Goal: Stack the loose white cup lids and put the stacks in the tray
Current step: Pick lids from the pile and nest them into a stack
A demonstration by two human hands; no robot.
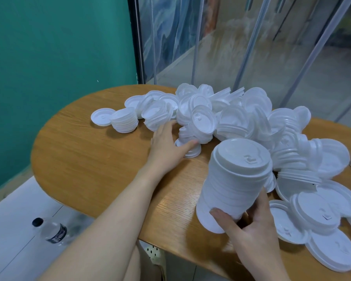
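Note:
A big heap of loose white cup lids sprawls across the far and right side of the wooden table. My right hand grips a tall tilted stack of lids from below, thumb across its base, held above the table's near edge. My left hand reaches to the heap's near edge, fingers extended, with the thumb touching a small lid on the table. A short neat stack stands at the far left beside a single lid. No tray is in view.
More flat lids lie spread at the table's near right. A plastic water bottle lies on the white floor at the left. A teal wall and a glass partition stand behind the table.

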